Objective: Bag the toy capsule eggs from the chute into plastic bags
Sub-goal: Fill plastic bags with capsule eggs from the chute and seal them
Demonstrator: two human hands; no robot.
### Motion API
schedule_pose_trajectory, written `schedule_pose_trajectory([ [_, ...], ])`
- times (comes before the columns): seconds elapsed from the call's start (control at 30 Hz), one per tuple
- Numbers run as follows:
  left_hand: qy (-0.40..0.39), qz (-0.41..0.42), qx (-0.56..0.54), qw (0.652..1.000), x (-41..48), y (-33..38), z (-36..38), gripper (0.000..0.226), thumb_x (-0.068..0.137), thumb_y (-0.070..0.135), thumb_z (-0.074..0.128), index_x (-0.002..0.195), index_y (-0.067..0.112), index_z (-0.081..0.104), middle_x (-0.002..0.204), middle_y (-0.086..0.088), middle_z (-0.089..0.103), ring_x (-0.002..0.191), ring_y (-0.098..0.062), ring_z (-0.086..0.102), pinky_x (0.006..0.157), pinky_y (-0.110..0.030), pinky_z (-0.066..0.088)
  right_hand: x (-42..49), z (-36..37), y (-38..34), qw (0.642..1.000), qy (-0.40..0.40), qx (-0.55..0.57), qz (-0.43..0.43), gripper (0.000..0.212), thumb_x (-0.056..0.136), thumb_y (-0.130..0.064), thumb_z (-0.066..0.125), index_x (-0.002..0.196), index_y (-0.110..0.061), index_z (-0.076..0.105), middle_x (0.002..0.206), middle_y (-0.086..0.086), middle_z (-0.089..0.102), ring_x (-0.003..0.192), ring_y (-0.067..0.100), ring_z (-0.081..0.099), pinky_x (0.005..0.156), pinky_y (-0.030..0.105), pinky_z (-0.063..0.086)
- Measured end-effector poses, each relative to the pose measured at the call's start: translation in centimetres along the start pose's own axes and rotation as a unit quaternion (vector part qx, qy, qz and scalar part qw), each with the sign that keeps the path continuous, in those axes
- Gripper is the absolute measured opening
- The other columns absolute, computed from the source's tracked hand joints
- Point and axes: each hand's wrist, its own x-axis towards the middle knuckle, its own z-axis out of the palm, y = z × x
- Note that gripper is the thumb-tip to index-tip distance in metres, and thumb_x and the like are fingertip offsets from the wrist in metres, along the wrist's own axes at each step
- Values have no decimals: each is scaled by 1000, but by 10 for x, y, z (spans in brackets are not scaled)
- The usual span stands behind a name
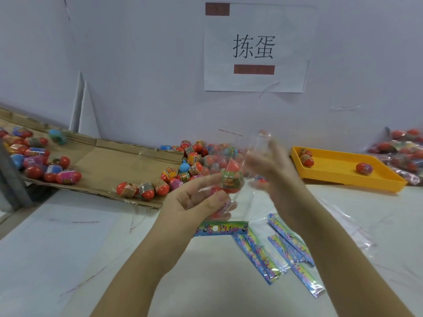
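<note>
I hold a clear plastic bag (pixel 238 202) above the white table, its colourful header strip (pixel 220 228) hanging at the bottom. At least one red toy capsule egg (pixel 231 176) shows inside it. My left hand (pixel 194 200) grips the bag's lower part, thumb over the plastic. Blurred by motion, my right hand (pixel 272 165) pinches the bag's upper open end. To the left, the cardboard chute (pixel 103 161) slopes down, with several eggs on it. A pile of eggs (pixel 192 163) lies at its lower end, just behind my hands.
Several empty bags with colourful headers (pixel 290 250) lie on the table (pixel 68 236) under my right forearm. A yellow tray (pixel 343 167) holding three eggs stands at the right. Filled bags (pixel 402 154) are heaped at the far right. A paper sign (pixel 254 49) hangs on the wall.
</note>
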Motion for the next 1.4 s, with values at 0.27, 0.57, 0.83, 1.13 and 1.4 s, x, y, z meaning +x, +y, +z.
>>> schedule_pose_trajectory([
  [0.27, -1, -5, 3, 1000, -1, 3, 1, 35, 59, 34, 76, 94, 36, 77, 100, -5, 76, 93, -24, 73, 73, -27, 59, 0, 15, 7, 996, -50, 73, -12, 28, 68, -29, 72, 87, -9, 76, 75, 9, 70, 66, 14, 62, 62, 20, 51],
  [0.57, -13, -23, 59, 998, -2, -2, 4, 44, 56, 22, 88, 89, 48, 74, 92, 1, 77, 87, -18, 74, 73, -22, 58, -5, 20, 2, 996, 13, 11, -91, 47, 62, -26, 74, 107, -35, 64, 74, 21, 70, 75, 41, 68, 74, 49, 57],
  [0.83, 27, -1, 50, 998, 2, -1, 1, 40, 55, 28, 81, 96, 28, 78, 96, -6, 77, 94, -21, 73, 77, -23, 58, 0, 11, 8, 998, -28, -55, -4, 43, 59, -51, 73, 94, -25, 75, 88, -3, 74, 86, 13, 70, 83, 35, 57],
  [1.13, 31, 8, 54, 998, 1, -2, 1, 32, 52, 31, 81, 84, 28, 80, 86, -7, 77, 82, -19, 75, 67, -17, 55, 2, 17, 17, 994, -21, -60, -94, 3, 75, -13, 75, 78, -14, 73, 79, 15, 72, 78, 35, 67, 75, 47, 57],
  [1.4, 176, 17, 17, 984, 8, -2, -9, 34, 38, 39, 80, 70, 27, 80, 83, -2, 77, 79, -15, 73, 65, -22, 54, 23, 5, 44, 998, 60, 1, -2, 45, 82, -57, 57, 122, -38, 52, 115, -16, 61, 112, 0, 57, 86, 21, 47],
])
